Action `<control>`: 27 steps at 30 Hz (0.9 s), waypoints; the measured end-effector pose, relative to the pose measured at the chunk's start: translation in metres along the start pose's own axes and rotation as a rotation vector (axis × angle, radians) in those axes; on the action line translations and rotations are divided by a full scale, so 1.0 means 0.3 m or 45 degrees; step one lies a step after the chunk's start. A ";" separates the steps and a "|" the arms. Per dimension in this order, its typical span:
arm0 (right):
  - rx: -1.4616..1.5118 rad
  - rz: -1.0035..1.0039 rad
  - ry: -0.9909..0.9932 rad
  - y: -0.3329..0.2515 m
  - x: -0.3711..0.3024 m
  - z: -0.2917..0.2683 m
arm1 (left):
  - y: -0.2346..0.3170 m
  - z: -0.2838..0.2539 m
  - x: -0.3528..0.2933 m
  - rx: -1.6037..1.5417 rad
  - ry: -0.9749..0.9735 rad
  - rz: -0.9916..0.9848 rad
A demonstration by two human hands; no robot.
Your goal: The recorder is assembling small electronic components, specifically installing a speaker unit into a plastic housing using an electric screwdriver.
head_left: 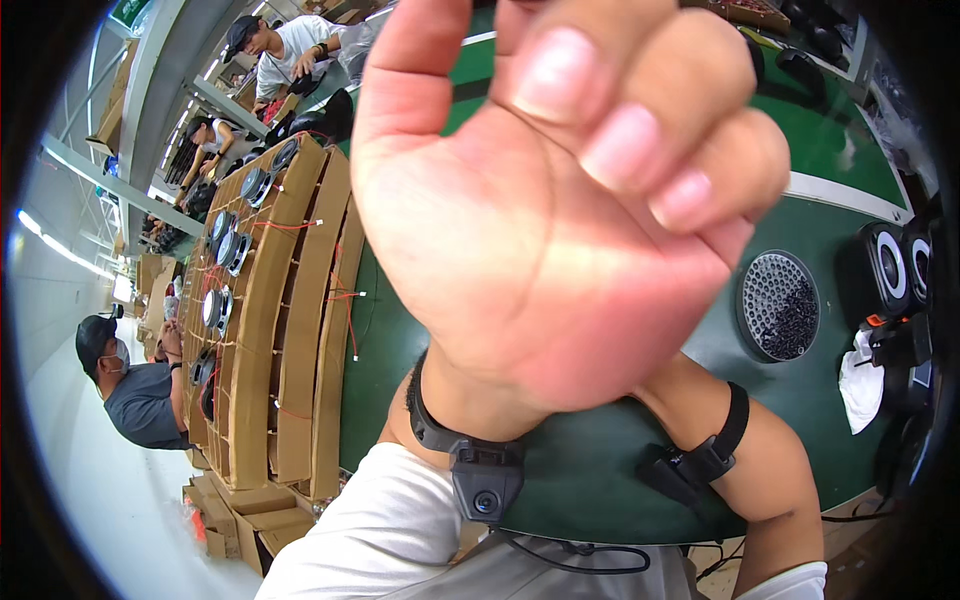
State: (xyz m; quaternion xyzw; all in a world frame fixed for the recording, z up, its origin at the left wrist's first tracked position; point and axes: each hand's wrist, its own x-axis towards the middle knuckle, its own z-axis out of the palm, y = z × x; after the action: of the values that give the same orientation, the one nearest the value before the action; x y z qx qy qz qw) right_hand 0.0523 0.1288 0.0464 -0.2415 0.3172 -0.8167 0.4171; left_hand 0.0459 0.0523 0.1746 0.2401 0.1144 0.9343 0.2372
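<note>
We see our left hand (540, 210) raised close, fingers (640, 140) curled loosely, holding nothing; right hand hidden behind it, a round grille (778, 305) beyond the fingertips.

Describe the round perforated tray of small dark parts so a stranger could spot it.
Start at the dark green table and look toward its right side, past the raised left hand. The round perforated grey tray lies flat, left of the black speakers; it alone holds a heap of tiny dark pieces.

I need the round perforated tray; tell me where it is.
In the head view, the round perforated tray lies on the green table, right of the raised hand, beside the speakers.
</note>
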 end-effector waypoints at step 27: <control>0.132 -0.112 0.343 0.127 -0.105 -0.056 | -0.003 -0.163 0.070 0.168 -0.139 0.304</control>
State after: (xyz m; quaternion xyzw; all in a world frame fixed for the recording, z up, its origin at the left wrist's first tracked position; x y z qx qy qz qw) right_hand 0.0783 0.1432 0.0035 -0.1218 0.3169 -0.8745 0.3465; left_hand 0.0053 0.0588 0.1407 0.3174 0.1330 0.9320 0.1138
